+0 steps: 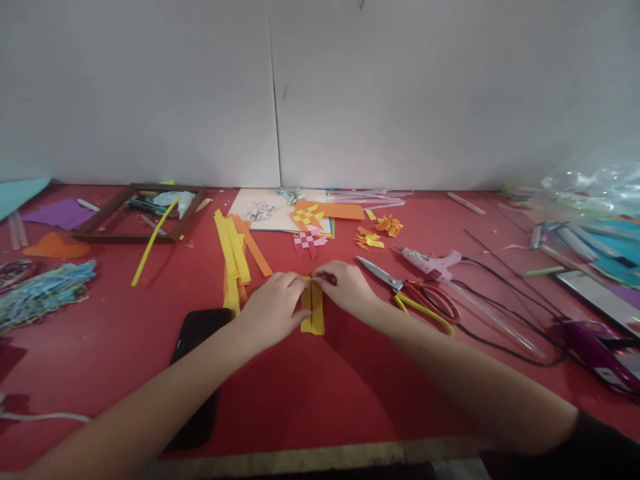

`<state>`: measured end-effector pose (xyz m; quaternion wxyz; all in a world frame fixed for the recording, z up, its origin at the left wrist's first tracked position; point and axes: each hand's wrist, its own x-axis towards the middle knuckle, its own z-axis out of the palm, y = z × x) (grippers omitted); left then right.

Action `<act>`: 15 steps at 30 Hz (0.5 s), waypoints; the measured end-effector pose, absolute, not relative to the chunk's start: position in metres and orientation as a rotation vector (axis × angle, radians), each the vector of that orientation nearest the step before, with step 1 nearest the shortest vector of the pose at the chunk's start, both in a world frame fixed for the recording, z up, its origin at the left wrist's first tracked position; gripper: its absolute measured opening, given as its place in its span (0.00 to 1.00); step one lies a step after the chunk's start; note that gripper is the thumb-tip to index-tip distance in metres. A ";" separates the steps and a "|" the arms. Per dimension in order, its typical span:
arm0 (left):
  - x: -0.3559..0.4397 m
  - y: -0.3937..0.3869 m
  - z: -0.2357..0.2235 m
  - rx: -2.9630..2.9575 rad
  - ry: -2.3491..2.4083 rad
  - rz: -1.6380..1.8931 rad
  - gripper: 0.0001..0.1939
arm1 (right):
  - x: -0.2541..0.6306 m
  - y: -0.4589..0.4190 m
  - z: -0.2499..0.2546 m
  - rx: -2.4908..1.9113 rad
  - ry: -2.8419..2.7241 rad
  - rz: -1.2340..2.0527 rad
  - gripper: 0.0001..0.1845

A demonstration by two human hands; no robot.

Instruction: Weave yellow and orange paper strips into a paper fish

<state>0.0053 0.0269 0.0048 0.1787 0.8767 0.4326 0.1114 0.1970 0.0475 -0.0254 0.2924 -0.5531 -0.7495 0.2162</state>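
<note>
Yellow paper strips (317, 310) lie side by side in the middle of the red table, their near ends pointing toward me. My left hand (277, 303) grips the upper left part of the strips, fingers bent and thumb along the side. At their top end my right hand (343, 283) pinches the paper between thumb and fingers. The exact fold under the fingertips is hidden. Left of my hands rests a pile of yellow and orange strips (233, 250). Just beyond them sits a pink-and-white woven paper fish (307, 242), with an orange-and-yellow woven one (307, 216) behind it.
Scissors (383, 272) and a pink glue gun (433, 263) with its cord lie to the right. A black phone (200, 360) is under my left forearm. A brown frame (125, 237) holding small items stands back left. Orange paper scraps (389, 225) lie behind the scissors.
</note>
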 end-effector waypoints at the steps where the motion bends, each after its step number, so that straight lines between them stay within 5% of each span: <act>1: 0.003 0.029 0.003 2.504 1.177 0.318 0.16 | 0.197 0.048 -0.026 -1.467 -2.004 0.572 0.07; 15: -0.014 0.031 -0.019 2.663 0.988 0.368 0.17 | 0.223 0.034 -0.015 -1.388 -1.778 0.931 0.10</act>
